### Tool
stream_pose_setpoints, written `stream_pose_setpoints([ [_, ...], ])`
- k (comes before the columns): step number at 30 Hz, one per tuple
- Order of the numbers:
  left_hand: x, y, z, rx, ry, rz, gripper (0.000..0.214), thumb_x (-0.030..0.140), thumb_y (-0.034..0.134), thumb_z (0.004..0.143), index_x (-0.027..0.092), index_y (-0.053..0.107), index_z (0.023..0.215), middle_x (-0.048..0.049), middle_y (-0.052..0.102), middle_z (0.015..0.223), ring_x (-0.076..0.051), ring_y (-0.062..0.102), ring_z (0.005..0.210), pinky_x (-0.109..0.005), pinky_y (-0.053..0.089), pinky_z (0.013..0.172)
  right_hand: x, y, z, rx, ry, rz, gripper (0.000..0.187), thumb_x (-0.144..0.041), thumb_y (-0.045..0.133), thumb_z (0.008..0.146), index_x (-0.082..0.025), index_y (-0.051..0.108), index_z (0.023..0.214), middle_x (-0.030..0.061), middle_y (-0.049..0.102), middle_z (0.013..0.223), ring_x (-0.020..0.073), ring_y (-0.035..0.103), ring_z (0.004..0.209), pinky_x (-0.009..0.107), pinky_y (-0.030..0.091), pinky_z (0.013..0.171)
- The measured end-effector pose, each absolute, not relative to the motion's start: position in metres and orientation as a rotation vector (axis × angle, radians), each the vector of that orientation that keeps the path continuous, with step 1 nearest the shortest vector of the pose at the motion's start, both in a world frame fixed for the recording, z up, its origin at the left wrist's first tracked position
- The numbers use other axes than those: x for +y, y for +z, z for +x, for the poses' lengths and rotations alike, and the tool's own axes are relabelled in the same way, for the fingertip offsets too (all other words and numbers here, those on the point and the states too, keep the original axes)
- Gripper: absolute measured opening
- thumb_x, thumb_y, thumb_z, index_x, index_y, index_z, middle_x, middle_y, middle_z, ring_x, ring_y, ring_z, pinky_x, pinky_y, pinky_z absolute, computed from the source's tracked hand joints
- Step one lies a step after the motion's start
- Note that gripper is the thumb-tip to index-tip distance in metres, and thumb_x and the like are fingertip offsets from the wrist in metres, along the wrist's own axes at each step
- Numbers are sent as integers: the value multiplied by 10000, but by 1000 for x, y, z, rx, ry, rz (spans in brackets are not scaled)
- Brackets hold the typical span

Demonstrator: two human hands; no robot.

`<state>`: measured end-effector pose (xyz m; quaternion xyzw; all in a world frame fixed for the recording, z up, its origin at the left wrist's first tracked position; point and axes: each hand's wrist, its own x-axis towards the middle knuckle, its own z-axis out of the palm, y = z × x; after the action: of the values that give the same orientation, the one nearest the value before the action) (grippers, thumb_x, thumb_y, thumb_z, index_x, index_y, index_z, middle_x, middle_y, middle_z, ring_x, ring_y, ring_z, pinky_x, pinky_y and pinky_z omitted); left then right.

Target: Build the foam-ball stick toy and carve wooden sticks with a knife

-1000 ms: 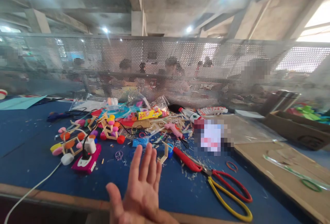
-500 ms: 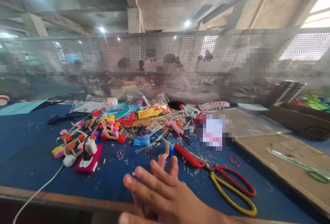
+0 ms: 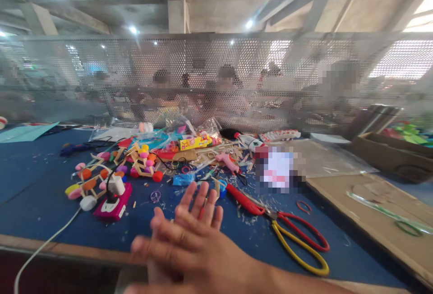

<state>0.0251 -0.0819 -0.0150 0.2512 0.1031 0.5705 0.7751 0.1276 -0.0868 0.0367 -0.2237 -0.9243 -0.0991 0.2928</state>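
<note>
The right hand (image 3: 206, 253) is laid over the left hand (image 3: 189, 195), and both are unclenched. Near them, a red-and-yellow tool (image 3: 271, 214) is placed on the blue table (image 3: 243, 249).

Just one head-worn cam here, sitting close above the near edge of the blue surface (image 3: 43, 201), facing forward to the mesh screen (image 3: 131, 59) farther back.

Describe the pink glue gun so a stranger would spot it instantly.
On the blue table, find the scissors with red and yellow handles. Farther back, to their left, lies the glue gun. Its pink pistol shape sets it apart from the pale sticks nearby.
</note>
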Motion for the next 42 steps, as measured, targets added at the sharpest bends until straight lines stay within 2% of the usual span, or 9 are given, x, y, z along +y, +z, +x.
stream_pose_setpoints([
  [5, -85, -8, 20, 339, 1285, 438, 612, 785, 323, 966, 575, 393, 1537, 228, 291, 1689, -286, 22, 1618, -604, 111, 1304, -65, 40, 143, -2547, -182, -540, 913, -785, 545, 923, -262, 343, 1644, 118, 340, 1708, 348, 242, 1597, 542, 263, 1278],
  [10, -89, -1, 7, 338, 1185, 276, 568, 685, 418, 1006, 303, 823, 1115, -28, 769, 1295, -336, 457, 1498, -548, 364, 1247, -61, 40, 165, -2414, -131, -579, 957, -820, 472, 929, -180, 352, 1631, 177, 359, 1686, 395, 228, 1594, 633, 265, 1256],
  [15, -86, 13, 13, 476, 1280, -41, 619, 523, 334, 1099, 168, 817, 949, -113, 829, 989, -204, 802, 951, -283, 640, 868, -65, 34, 177, -2384, -175, -641, 720, -690, 497, 1001, -149, 570, 1470, 197, 518, 1560, 395, 264, 1584, 665, 300, 1241],
  [21, -87, 32, 16, 646, 1323, -53, 563, 478, 352, 1109, 161, 798, 978, -101, 828, 973, -178, 804, 759, -257, 660, 676, -63, 32, 185, -2397, -249, -613, 516, -538, 588, 1017, -160, 640, 1364, 184, 580, 1499, 374, 322, 1566, 660, 337, 1234],
  [25, -71, 56, 2, 711, 1406, 53, 586, 396, 324, 1119, 129, 755, 824, -106, 808, 854, -193, 791, 690, -263, 650, 591, -41, 48, 209, -2180, -316, -637, 396, -456, 545, 1051, -201, 626, 1342, 155, 628, 1394, 314, 581, 1371, 644, 339, 1236],
  [29, -39, 76, -9, 700, 1401, 192, 502, 349, 373, 1107, 129, 699, 794, -67, 740, 726, -163, 745, 622, -235, 611, 538, 3, 59, 230, -1923, -255, -751, 239, -313, 523, 1044, -196, 707, 1142, 123, 693, 1130, 251, 693, 1087, 444, 576, 943],
  [34, 24, 66, -7, 654, 1264, 775, 365, 451, 566, 1011, 159, 611, 797, 47, 521, 617, -48, 439, 406, -154, 357, 389, 53, 32, 237, -1934, -35, -919, 213, -288, 527, 1029, -203, 720, 999, 79, 729, 932, 211, 695, 839, 360, 558, 764],
  [37, 63, 53, -6, 910, 1026, 1749, 489, 590, 352, 1038, 194, 601, 894, 60, 485, 647, -56, 339, 403, -196, 344, 427, 64, 10, 237, -1999, 24, -913, 172, -281, 579, 1003, -215, 733, 966, 73, 752, 899, 218, 707, 818, 362, 568, 766],
  [42, 96, 43, -23, 1070, 711, 2220, 299, 472, 762, 813, 192, 702, 899, -12, 671, 730, -158, 608, 682, -282, 462, 660, 63, -4, 238, -2046, 69, -907, 152, -246, 583, 989, -236, 734, 978, 78, 771, 932, 229, 734, 848, 379, 589, 788],
])
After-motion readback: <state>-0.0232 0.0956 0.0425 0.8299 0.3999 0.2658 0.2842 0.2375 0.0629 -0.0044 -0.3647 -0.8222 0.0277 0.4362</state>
